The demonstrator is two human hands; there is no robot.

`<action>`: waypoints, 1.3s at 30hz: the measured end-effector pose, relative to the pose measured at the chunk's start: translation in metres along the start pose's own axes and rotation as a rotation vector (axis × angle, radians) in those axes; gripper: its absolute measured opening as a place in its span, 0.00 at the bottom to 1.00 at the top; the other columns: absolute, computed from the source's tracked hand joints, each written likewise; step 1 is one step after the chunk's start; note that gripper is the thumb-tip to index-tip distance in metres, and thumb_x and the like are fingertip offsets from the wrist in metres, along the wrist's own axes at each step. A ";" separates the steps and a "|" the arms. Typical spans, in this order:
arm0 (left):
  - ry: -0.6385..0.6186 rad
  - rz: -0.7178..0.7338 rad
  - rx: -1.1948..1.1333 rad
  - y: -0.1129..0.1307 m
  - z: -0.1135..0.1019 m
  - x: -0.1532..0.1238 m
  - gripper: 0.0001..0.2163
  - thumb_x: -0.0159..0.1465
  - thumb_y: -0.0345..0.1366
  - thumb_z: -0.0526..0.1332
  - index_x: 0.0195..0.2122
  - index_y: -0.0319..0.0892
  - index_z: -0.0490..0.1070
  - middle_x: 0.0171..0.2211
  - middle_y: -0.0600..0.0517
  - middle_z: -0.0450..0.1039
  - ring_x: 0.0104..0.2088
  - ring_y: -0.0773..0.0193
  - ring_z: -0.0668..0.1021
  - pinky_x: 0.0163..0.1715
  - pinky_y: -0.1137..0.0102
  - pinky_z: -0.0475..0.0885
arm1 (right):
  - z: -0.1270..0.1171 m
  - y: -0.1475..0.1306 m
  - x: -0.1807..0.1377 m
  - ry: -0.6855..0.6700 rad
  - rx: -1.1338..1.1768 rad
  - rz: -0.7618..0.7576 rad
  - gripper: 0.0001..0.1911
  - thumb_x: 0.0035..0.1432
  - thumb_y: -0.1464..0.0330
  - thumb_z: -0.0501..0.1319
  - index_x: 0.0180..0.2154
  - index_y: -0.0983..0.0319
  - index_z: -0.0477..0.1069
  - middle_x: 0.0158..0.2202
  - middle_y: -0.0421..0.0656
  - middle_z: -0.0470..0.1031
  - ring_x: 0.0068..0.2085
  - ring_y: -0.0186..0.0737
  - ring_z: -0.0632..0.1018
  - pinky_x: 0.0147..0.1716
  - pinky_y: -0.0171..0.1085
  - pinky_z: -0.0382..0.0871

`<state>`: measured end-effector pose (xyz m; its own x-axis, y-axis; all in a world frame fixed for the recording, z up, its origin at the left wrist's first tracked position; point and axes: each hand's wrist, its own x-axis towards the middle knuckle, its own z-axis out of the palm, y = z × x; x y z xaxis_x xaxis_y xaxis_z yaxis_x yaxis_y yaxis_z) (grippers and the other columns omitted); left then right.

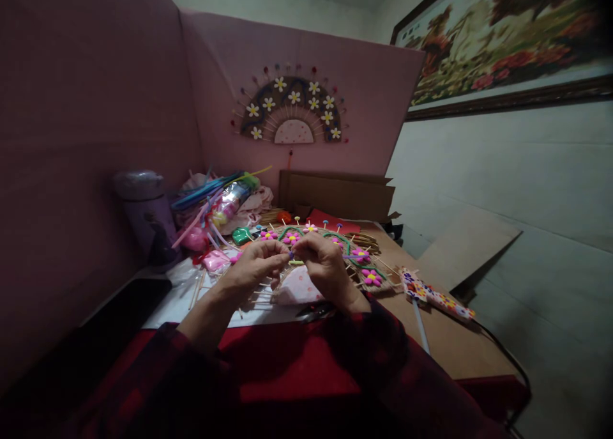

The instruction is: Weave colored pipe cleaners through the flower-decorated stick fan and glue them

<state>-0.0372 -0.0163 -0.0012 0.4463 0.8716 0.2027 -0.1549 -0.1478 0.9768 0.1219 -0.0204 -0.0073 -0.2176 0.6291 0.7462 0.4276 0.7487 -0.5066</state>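
Observation:
Both my hands meet at the middle, over a fan-shaped craft piece [383, 285] with pink flowers, green trim and sticks round its edge. My left hand [261, 263] pinches a small purple-blue coil [291, 255] between thumb and fingertips. From the other side, my right hand [323, 266] is closed on the same piece, which looks like a purple pipe cleaner [353, 257]; its straight length sticks out to the right. Under the hands lies the fan's pale half-round base [297, 287], partly covered. A dark tool [316, 311], perhaps pliers, lies below my right wrist.
A flower-patterned, corded tool [435, 296], probably a glue gun, lies right on cardboard [460, 346]. At left are a purple bottle [148, 225], a dark flat object [129, 300] and piled pipe cleaners [205, 193]. A finished-looking fan [287, 100] hangs on the pink back panel [373, 107].

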 end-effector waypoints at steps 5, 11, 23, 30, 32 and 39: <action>-0.007 -0.018 -0.265 0.000 0.008 -0.002 0.10 0.50 0.37 0.65 0.26 0.37 0.68 0.17 0.58 0.60 0.14 0.77 0.61 0.12 0.80 0.56 | 0.006 -0.003 -0.002 0.071 0.358 0.195 0.04 0.52 0.69 0.59 0.26 0.62 0.68 0.24 0.38 0.67 0.27 0.33 0.68 0.27 0.32 0.62; 0.161 0.089 -0.301 -0.006 0.014 0.001 0.09 0.50 0.36 0.66 0.26 0.37 0.68 0.16 0.58 0.62 0.14 0.77 0.62 0.12 0.80 0.57 | 0.006 -0.007 -0.008 0.079 -0.017 -0.088 0.08 0.56 0.74 0.53 0.30 0.62 0.70 0.27 0.41 0.68 0.30 0.34 0.69 0.31 0.33 0.61; 0.447 0.356 0.235 -0.010 0.018 0.002 0.05 0.49 0.33 0.65 0.26 0.36 0.74 0.22 0.54 0.70 0.16 0.73 0.68 0.12 0.76 0.65 | 0.003 -0.015 -0.008 -0.011 -0.670 -0.156 0.07 0.53 0.75 0.53 0.33 0.63 0.68 0.31 0.43 0.71 0.34 0.40 0.69 0.31 0.36 0.55; 0.464 0.235 -0.016 -0.017 0.014 0.004 0.07 0.48 0.34 0.65 0.23 0.37 0.69 0.16 0.57 0.66 0.12 0.75 0.63 0.09 0.79 0.58 | 0.012 -0.013 -0.014 -0.062 -0.491 -0.179 0.06 0.56 0.74 0.52 0.31 0.63 0.66 0.29 0.42 0.71 0.32 0.37 0.71 0.32 0.34 0.58; 0.434 0.207 -0.067 -0.017 0.014 0.004 0.07 0.48 0.34 0.66 0.23 0.36 0.69 0.15 0.57 0.66 0.12 0.75 0.63 0.09 0.79 0.58 | 0.012 -0.013 -0.014 -0.036 -0.479 -0.139 0.06 0.57 0.74 0.52 0.30 0.63 0.66 0.28 0.41 0.71 0.32 0.36 0.71 0.32 0.34 0.58; 0.390 0.164 0.051 -0.010 0.016 0.003 0.11 0.49 0.38 0.65 0.27 0.34 0.71 0.20 0.52 0.71 0.17 0.71 0.69 0.12 0.76 0.66 | 0.008 -0.012 -0.011 0.034 -0.562 -0.055 0.05 0.57 0.72 0.53 0.31 0.62 0.67 0.28 0.41 0.72 0.31 0.36 0.72 0.30 0.34 0.56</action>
<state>-0.0204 -0.0191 -0.0091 0.0506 0.9449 0.3235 -0.1475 -0.3133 0.9381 0.1123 -0.0347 -0.0121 -0.2283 0.5778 0.7836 0.8200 0.5480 -0.1651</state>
